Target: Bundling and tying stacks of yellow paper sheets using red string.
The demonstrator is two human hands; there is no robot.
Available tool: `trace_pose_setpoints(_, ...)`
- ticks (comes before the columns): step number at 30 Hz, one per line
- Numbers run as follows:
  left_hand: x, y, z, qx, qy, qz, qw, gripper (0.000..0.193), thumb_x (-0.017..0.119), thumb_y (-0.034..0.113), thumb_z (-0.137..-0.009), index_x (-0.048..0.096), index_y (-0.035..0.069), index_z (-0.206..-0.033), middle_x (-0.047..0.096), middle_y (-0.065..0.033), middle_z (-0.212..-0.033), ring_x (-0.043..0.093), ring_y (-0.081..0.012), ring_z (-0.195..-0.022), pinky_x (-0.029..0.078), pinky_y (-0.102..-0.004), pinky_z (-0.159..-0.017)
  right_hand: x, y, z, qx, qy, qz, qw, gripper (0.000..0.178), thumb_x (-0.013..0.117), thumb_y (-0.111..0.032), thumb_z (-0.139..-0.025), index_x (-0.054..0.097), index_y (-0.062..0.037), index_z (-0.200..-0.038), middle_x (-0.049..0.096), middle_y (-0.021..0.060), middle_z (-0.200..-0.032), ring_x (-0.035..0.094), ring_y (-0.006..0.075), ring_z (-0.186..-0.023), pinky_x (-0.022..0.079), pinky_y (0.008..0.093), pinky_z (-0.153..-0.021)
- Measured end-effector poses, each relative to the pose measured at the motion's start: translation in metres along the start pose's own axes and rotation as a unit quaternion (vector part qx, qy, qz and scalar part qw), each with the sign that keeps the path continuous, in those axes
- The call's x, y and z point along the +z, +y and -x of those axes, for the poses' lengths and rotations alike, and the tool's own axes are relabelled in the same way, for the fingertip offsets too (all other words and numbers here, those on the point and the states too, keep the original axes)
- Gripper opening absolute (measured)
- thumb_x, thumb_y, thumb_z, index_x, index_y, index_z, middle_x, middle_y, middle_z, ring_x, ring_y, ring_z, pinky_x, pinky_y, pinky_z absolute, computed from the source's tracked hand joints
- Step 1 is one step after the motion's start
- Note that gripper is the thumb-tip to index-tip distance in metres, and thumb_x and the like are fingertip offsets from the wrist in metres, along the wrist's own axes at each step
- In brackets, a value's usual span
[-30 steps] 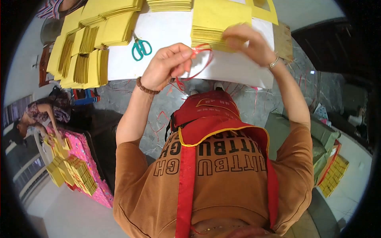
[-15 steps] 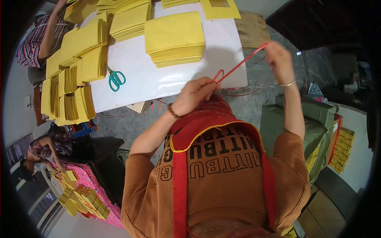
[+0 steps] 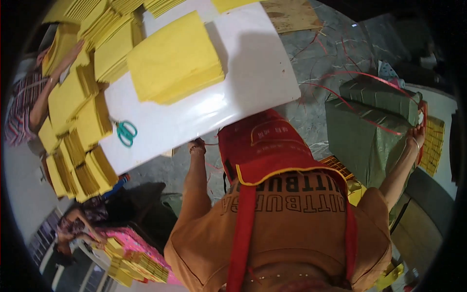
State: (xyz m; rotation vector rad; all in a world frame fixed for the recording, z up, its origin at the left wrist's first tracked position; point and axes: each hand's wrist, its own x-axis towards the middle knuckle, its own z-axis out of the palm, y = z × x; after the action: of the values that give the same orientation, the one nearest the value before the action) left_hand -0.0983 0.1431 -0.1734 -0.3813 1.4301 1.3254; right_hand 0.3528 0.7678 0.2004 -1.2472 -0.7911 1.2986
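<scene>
At the far right my right hand [image 3: 416,137] is stretched out beside the green bundles, closed on a thin red plastic strip [image 3: 372,76]. The strip arcs through the air in loose loops toward the table's right corner. My left hand [image 3: 197,144] is low at the near edge of the white table [image 3: 243,78], a short red strand beside it; its fingers are mostly hidden. On the table lies a large stack of yellow paper sheets [image 3: 175,58]. Teal-handled scissors [image 3: 126,133] rest left of that stack.
More yellow stacks [image 3: 80,100] crowd the table's left side, where a person in a striped top [image 3: 24,104] has an arm over them. Green wrapped bundles [image 3: 357,124] stand at right. Red scraps litter the grey floor [image 3: 335,53]. Lower left, another person handles yellow pieces on pink cloth [image 3: 146,248].
My right hand has swung far out to the right with the red strip, which now trails in loops. My left hand has dropped to the table's near edge. The view has turned.
</scene>
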Motion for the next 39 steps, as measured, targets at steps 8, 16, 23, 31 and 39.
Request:
trace_pose_setpoints(8, 0.143, 0.051, -0.178, 0.136, 0.054, -0.409, 0.901, 0.029, 0.043, 0.023, -0.087, 0.054, 0.002, -0.103, 0.059, -0.0094, -0.091, 0.057, -0.0188, -0.08, 0.046, -0.0293, -0.07, 0.04, 0.082, 0.092, 0.125, -0.096, 0.213, 0.964, 0.023, 0.048, -0.034, -0.086, 0.055, -0.0129, -0.095, 0.043, -0.0078, -0.056, 0.027, 0.0026, -0.039, 0.022, 0.0176, -0.036)
trace_pose_setpoints(16, 0.188, 0.052, -0.244, 0.142, 0.095, -0.525, 0.834, 0.03, 0.044, 0.024, -0.087, 0.052, 0.002, -0.105, 0.059, -0.0104, -0.091, 0.057, -0.0193, -0.078, 0.046, -0.0293, -0.07, 0.089, 0.146, 0.142, 0.2, -0.163, 0.304, 0.917, 0.025, 0.045, -0.033, -0.088, 0.054, -0.011, -0.092, 0.043, -0.0064, -0.055, 0.031, 0.0021, -0.04, 0.024, 0.0171, -0.037)
trace_pose_setpoints(23, 0.182, 0.043, -0.211, 0.161, 0.035, -0.539, 0.826, 0.031, 0.045, 0.025, -0.087, 0.052, 0.001, -0.106, 0.059, -0.0113, -0.091, 0.057, -0.0197, -0.077, 0.046, -0.0294, -0.069, 0.137, 0.139, 0.178, 0.218, -0.309, 0.346, 0.858, 0.027, 0.045, -0.033, -0.088, 0.054, -0.0075, -0.092, 0.04, -0.0048, -0.052, 0.032, 0.002, -0.041, 0.025, 0.0167, -0.038)
trace_pose_setpoints(31, 0.198, 0.075, -0.008, 0.16, -0.257, -0.526, 0.795, 0.033, 0.047, 0.025, -0.086, 0.051, 0.001, -0.107, 0.058, -0.0122, -0.091, 0.057, -0.0201, -0.076, 0.046, -0.0294, -0.069, 0.213, 0.122, 0.245, 0.164, -0.583, 0.454, 0.653, 0.025, 0.048, -0.025, -0.087, 0.06, -0.0031, -0.087, 0.04, -0.0029, -0.052, 0.036, 0.0047, -0.046, 0.03, 0.0206, -0.045)
trace_pose_setpoints(39, 0.244, 0.195, 0.215, 0.638, 0.04, -0.321, 0.699, 0.024, 0.051, 0.018, -0.085, 0.054, 0.002, -0.103, 0.059, -0.0094, -0.08, 0.056, -0.018, -0.072, 0.044, -0.0283, -0.066, 0.265, 0.123, 0.305, -0.07, -0.802, 0.44, 0.398, 0.017, 0.052, -0.021, -0.083, 0.058, -0.0051, -0.085, 0.055, 0.0127, -0.067, 0.052, 0.0276, -0.06, 0.039, 0.0326, -0.055)
